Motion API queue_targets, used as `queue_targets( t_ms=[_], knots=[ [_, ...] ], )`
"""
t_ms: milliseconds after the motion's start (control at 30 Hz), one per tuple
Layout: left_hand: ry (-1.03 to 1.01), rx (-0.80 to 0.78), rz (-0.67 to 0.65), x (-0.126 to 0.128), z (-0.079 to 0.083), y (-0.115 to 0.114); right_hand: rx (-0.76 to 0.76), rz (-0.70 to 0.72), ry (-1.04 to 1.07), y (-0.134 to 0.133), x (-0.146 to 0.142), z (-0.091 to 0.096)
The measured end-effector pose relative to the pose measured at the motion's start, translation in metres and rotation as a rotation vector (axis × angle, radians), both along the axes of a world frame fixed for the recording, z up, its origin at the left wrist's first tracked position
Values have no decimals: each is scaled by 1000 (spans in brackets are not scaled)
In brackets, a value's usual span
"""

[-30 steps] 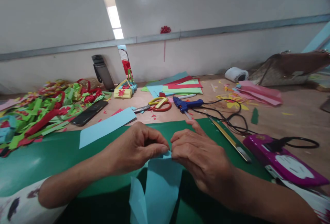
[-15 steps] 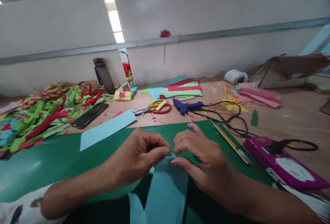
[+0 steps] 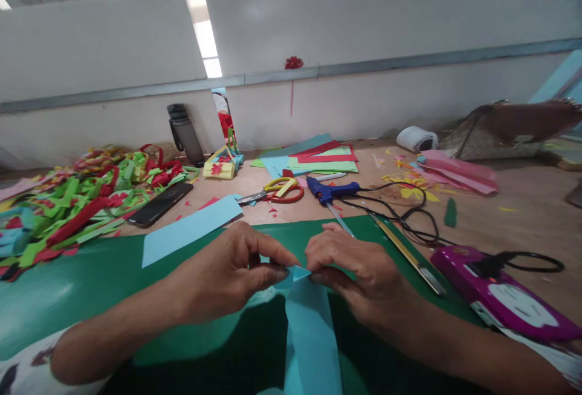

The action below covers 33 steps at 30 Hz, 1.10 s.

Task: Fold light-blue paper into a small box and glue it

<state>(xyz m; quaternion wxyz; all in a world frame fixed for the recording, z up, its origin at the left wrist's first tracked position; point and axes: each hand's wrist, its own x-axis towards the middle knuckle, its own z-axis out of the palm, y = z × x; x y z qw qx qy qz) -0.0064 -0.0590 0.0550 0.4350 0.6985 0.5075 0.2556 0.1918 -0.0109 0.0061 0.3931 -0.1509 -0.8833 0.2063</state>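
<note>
A long light blue paper strip (image 3: 310, 328) runs from the bottom edge up to my two hands over the green cutting mat (image 3: 82, 280). My left hand (image 3: 231, 271) pinches the strip's top end from the left, fingers closed. From the right, my right hand (image 3: 359, 271) pinches the same end. Between the fingertips a small folded corner of the strip sticks up. A second light blue paper strip (image 3: 188, 228) lies flat on the mat's far left edge.
Scissors (image 3: 277, 191), a blue glue gun (image 3: 330, 191) with black cord and a metal ruler (image 3: 407, 254) lie beyond the mat. A black phone (image 3: 159, 204) and a heap of paper strips (image 3: 68, 201) sit left. A purple device (image 3: 500, 292) is right; stacked coloured sheets (image 3: 313, 156) behind.
The strip's top end has been folded into a small point between my fingertips. Both hands shifted slightly, and the strip's lower part swung right.
</note>
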Motion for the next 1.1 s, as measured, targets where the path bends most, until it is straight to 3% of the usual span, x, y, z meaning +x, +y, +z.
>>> queue_targets(
  t_ms=[167, 467, 600, 767, 1100],
  knots=[
    [60, 34, 63, 6, 1, 3, 6, -9, -5, -1, 0, 0],
    [-156, 178, 90, 10, -11, 5, -31, -31, -32, -4, -1, 2],
    [-93, 203, 105, 11, -10, 3, -20, -34, -29, -4, -1, 0],
    [34, 84, 64, 4, -3, 3, 47, -53, -39, -3, -1, -1],
    [-30, -106, 49, 5, -7, 7, 84, -47, -36, -5, -1, -2]
  ],
)
